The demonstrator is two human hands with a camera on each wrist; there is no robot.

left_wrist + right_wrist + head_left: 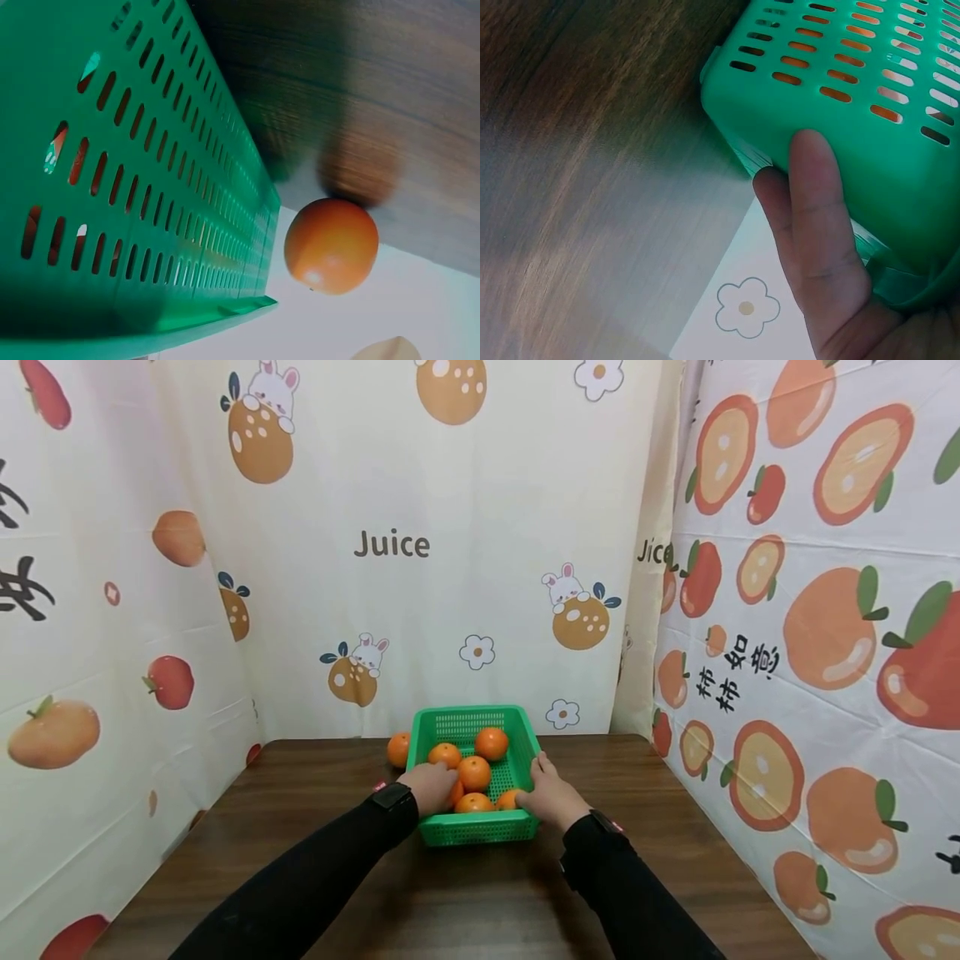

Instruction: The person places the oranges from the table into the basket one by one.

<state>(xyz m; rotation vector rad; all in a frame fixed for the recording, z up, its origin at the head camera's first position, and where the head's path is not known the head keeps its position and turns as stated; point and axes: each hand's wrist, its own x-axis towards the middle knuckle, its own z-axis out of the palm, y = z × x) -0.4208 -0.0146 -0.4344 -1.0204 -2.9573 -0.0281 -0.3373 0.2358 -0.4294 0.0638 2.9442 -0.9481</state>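
A green plastic basket [472, 838] with slotted walls stands on the table and holds several oranges [474, 773]. The left hand [431, 787] reaches over the basket's left rim, its fingertips beside a partly hidden orange [457, 792]; its grip is unclear, and the left wrist view does not show the hand. Along the right side, the right hand [555, 797] holds the rim with its thumb on the inner side. In the right wrist view, fingers [821, 210] lie extended against the outer wall. One more orange [331, 246] sits outside the basket, behind the left hand.
The brown wooden table [480, 902] extends to both sides and in front of the basket. Close behind it hangs a printed cloth [450, 610], with another fruit-patterned cloth [765, 710] along the right side.
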